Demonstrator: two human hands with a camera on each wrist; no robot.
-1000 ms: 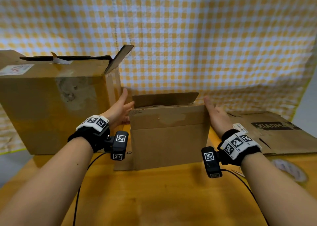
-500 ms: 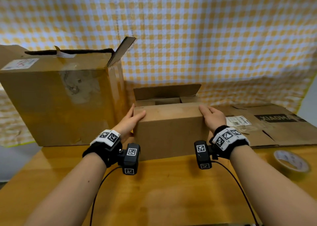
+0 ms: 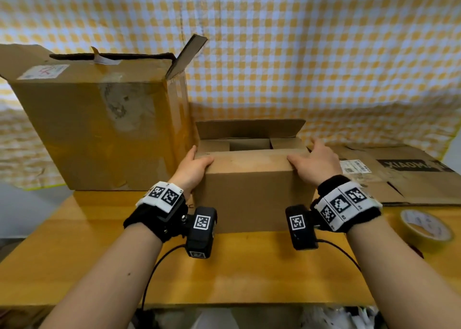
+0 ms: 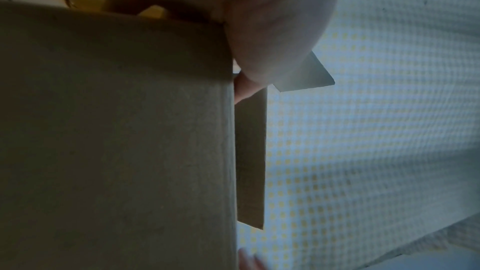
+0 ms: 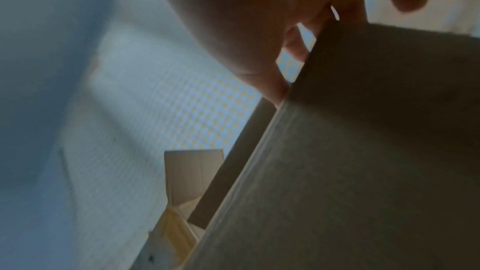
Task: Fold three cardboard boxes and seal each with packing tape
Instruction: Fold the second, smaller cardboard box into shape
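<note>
A small brown cardboard box (image 3: pixel 252 194) stands in the middle of the wooden table (image 3: pixel 249 266). Its near flap lies folded flat over the top, both side flaps are tucked in, and the far flap (image 3: pixel 249 129) stands upright. My left hand (image 3: pixel 194 165) lies over the box's top left corner, thumb on the near flap, fingers along the left side. My right hand (image 3: pixel 314 161) presses the flap's right end with spread fingers. Both wrist views show the box wall (image 4: pixel 116 130) (image 5: pixel 363 171) close up and fingertips (image 4: pixel 244 87) (image 5: pixel 296 48) at its edge. A roll of packing tape (image 3: pixel 424 225) lies at the right.
A large open cardboard box (image 3: pixel 99 134) stands right beside the small one on its left. A flattened cardboard box (image 3: pixel 411 176) with a label lies at the back right. A checked cloth (image 3: pixel 299 54) hangs behind. Cables run from the wrist cameras to the table's front edge.
The near flap, upright a second ago, now lies folded down over the top. Both hands moved from the box's sides onto the top corners.
</note>
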